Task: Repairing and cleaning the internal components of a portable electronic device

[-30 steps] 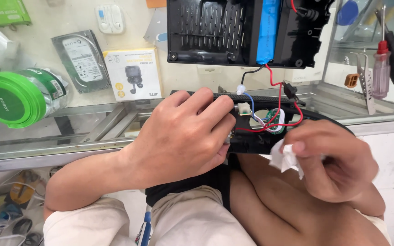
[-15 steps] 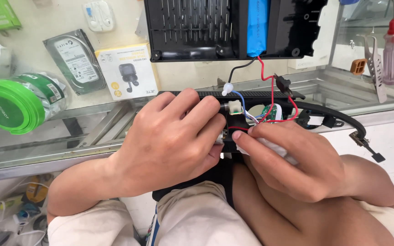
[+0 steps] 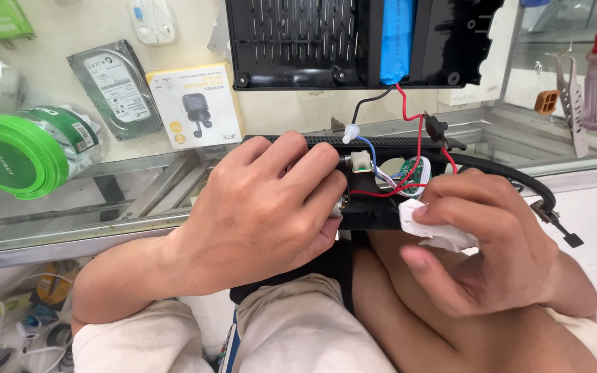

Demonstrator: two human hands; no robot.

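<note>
Over the person's lap, at the edge of the glass surface (image 3: pixel 50 235), lies a long black case half (image 3: pixel 381 207), opened up so its wires show. Its long side runs left to right, level with the edge of the surface, and its open face points up at the camera. The left hand (image 3: pixel 264 207) lies on top of the left part, fingers curled tight around it. The right hand (image 3: pixel 492 242) sits just to the right, pinching a small white tissue (image 3: pixel 430 224) between thumb and fingers. The tissue touches the case right below the red wire (image 3: pixel 419 148) and a little green board (image 3: pixel 412 173). The right hand is nearer to those parts. Farther back rests the other case half (image 3: pixel 298 41), holding a blue battery (image 3: pixel 396 38).
</note>
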